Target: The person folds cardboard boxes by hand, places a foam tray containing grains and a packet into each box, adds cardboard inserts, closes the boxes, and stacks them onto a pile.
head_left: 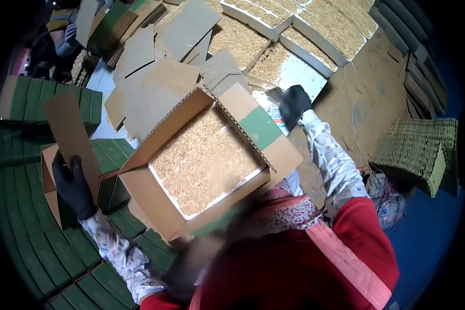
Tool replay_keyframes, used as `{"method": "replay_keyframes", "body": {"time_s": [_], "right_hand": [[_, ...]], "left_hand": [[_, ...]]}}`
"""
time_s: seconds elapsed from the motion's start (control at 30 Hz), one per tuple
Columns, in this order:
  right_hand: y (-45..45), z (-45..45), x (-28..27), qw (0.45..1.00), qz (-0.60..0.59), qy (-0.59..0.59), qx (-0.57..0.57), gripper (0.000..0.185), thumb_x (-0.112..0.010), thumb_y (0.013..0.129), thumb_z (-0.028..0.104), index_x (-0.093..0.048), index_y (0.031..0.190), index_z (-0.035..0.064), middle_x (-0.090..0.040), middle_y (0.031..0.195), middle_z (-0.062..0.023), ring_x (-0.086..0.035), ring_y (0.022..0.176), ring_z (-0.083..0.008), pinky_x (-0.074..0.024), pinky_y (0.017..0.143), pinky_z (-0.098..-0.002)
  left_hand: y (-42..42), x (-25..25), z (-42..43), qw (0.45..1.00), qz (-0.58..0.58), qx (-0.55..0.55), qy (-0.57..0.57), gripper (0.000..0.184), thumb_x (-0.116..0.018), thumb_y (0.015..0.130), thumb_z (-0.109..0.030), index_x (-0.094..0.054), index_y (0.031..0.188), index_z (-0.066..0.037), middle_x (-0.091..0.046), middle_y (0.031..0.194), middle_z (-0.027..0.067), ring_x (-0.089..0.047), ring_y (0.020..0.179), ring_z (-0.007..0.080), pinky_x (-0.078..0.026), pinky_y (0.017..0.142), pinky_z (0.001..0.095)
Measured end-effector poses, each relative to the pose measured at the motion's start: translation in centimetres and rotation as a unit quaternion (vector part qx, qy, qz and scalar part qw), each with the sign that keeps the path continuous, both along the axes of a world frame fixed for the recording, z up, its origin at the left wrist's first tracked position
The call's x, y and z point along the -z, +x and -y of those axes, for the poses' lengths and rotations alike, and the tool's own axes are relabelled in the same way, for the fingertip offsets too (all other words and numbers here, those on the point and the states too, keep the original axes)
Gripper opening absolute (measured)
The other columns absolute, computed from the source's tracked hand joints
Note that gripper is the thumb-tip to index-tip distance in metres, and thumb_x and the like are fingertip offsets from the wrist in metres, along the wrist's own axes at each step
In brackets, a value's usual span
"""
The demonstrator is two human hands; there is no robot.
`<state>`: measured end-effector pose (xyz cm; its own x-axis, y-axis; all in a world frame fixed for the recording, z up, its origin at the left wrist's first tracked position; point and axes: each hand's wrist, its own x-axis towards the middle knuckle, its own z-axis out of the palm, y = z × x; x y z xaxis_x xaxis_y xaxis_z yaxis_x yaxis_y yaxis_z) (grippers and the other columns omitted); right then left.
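Note:
In the middle, an open cardboard box (191,95) stands with its flaps spread. Inside it lies a white-edged layer of light brown, shredded-looking material (201,160). My left hand (73,183), in a dark glove, grips a long brown cardboard piece (70,124) left of this box. Behind that piece is another open carton (49,178); whether the two are joined I cannot tell. My right hand (296,103), also dark-gloved, is blurred beyond the box's far right flap. It is beside a printed white and blue packet (271,111); its fingers cannot be made out.
Green cartons (31,222) are stacked at the left. Flat cardboard sheets (155,88) lie behind the box. White-walled trays of the brown material (336,26) fill the far side. A stack of ridged greenish pieces (413,152) stands right. Another person (62,41) is at upper left.

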<state>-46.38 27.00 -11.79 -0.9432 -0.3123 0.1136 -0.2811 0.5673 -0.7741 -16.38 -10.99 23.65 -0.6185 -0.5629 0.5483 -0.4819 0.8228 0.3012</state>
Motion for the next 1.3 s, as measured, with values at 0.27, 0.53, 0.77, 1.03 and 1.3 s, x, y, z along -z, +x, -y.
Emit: {"method": "replay_keyframes", "body": {"time_s": [0.27,0.53,0.77,1.03,1.3], "right_hand": [[8.3,6.2,-28.6,0.887,-0.264,-0.273,-0.262,0.019,-0.063,0.062,-0.001,-0.052,0.077,0.0008,-0.053,0.088,-0.0123,-0.054,0.076,-0.0263,-0.0434,0.067,-0.0289],[16.1,10.8,-24.9,0.643,-0.343,0.269,-0.63,0.016,-0.051,0.074,0.019,-0.056,0.086,0.0092,-0.058,0.077,-0.007,-0.057,0.067,-0.0235,-0.0454,0.058,-0.0361],[11.9,8.7,-27.5,0.692,-0.268,0.045,-0.669,0.031,-0.055,0.071,0.013,-0.056,0.101,0.0076,-0.059,0.095,-0.0109,-0.056,0.088,-0.0278,-0.0448,0.077,-0.038],[-2.0,10.7,-16.5,0.97,-0.089,-0.042,-0.221,0.047,-0.063,0.072,0.012,-0.048,0.116,0.0133,-0.06,0.101,-0.0078,-0.059,0.074,-0.0237,-0.0474,0.068,-0.0325],[-6.4,23.6,-3.9,0.858,0.01,0.322,-0.4,0.069,-0.066,0.071,0.029,-0.031,0.129,0.0132,-0.061,0.091,-0.0205,-0.059,0.084,-0.0341,-0.0466,0.075,-0.0399]], "left_hand": [[-0.6,3.0,-18.4,0.783,0.5,0.363,0.076,0.016,-0.048,0.078,-0.017,-0.051,0.089,-0.006,-0.052,0.074,0.012,-0.06,0.066,0.0293,-0.047,0.057,0.0416],[1.4,10.8,-17.2,0.806,0.397,0.402,0.176,0.026,-0.053,0.078,-0.028,-0.055,0.091,-0.005,-0.056,0.078,0.0186,-0.056,0.076,0.0349,-0.045,0.07,0.0431],[5.4,12.0,-13.0,0.75,0.371,0.481,0.263,0.042,-0.038,0.09,-0.034,-0.039,0.122,-0.007,-0.043,0.117,0.0177,-0.048,0.103,0.0338,-0.042,0.086,0.0419],[7.5,3.6,-5.6,0.889,-0.046,0.198,0.411,0.021,-0.051,0.083,-0.012,-0.056,0.096,0.004,-0.059,0.094,0.0102,-0.057,0.086,0.0176,-0.044,0.079,0.0291],[-1.1,29.1,12.3,0.859,0.139,-0.121,0.478,0.092,-0.074,0.064,-0.036,-0.021,0.132,-0.005,-0.049,0.112,0.0189,-0.058,0.079,0.0248,-0.049,0.065,0.0362]]}}
